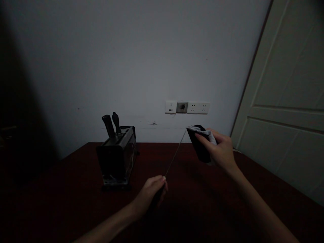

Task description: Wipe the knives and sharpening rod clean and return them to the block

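My left hand (153, 192) is closed around the dark handle of a knife, most of which the fingers hide. The knife's blade (176, 152), seen nearly edge-on as a thin pale line, slants up and to the right. At its tip, my right hand (221, 146) grips a black and white cloth (201, 143), pinched between thumb and fingers. The cloth touches or sits right beside the blade's tip; which one I cannot tell. To the left stands a black knife block (113, 162), with two black handles (111, 125) sticking up from its top.
A dark red table (192, 199) lies under both hands. Behind it rises a pale wall (126, 67) with a row of sockets and switches (187, 107). A light panelled door (286, 111) is on the right. The scene is dim, with deep shadow at far left.
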### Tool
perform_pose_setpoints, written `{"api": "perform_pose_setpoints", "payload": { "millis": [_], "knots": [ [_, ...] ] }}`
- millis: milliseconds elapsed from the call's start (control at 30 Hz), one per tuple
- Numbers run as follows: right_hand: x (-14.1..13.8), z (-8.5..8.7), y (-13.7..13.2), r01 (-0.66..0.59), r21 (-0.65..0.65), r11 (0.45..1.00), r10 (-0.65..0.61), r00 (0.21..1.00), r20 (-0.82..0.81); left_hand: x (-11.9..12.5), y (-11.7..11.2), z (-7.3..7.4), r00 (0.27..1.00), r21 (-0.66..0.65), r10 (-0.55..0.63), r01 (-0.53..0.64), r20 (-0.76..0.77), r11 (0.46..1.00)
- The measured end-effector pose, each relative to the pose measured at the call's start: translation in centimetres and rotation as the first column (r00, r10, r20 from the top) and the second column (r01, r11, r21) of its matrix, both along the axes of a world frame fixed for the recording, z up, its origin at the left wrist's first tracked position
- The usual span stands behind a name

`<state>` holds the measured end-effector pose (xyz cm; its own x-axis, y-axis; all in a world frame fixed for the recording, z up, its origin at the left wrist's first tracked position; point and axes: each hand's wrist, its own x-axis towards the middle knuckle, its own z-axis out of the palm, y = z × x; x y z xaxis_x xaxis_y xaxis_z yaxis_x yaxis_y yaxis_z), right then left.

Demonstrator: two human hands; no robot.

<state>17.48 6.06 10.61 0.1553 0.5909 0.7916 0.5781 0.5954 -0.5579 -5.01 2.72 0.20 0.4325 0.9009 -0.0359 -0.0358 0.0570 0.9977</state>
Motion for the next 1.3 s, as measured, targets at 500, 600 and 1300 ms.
{"api": "perform_pose_setpoints", "payload": {
  "millis": [500,600,1300],
  "knots": [
    [0.3,-1.2,1.5,0.109,0.026,0.994,-0.107,0.993,-0.047,0.5,0.2,-0.6,0.847,0.453,0.443,-0.285,-0.293,0.844],
    [0.3,-1.5,1.8,0.106,0.020,0.994,-0.104,0.993,-0.058,0.4,0.7,-1.0,0.827,0.463,0.484,-0.323,-0.287,0.826],
    [-1.5,-5.1,5.1,-0.162,-0.194,0.968,0.071,0.911,-0.407,-0.7,2.9,-2.4,0.759,0.466,0.511,-0.310,-0.404,0.829]
  ]
}}
